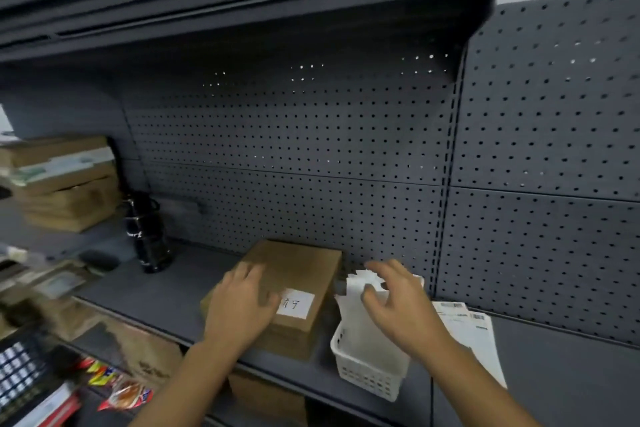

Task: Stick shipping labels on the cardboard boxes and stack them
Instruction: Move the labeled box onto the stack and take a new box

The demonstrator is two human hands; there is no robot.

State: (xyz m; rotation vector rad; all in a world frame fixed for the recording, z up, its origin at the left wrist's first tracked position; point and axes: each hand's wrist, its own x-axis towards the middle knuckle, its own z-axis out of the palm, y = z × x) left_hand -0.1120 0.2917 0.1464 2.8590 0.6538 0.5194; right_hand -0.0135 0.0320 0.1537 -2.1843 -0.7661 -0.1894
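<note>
While the left hand lies flat with loose fingers on the brown cardboard box, the right hand fingers pinch white paper labels; several could lift together.

white label on cardboard box: handwritten "行" | black bottle: lettering unreadable

The dark shelf carries a cardboard box, white basket, black bottle (upright) and label sheets.
</note>
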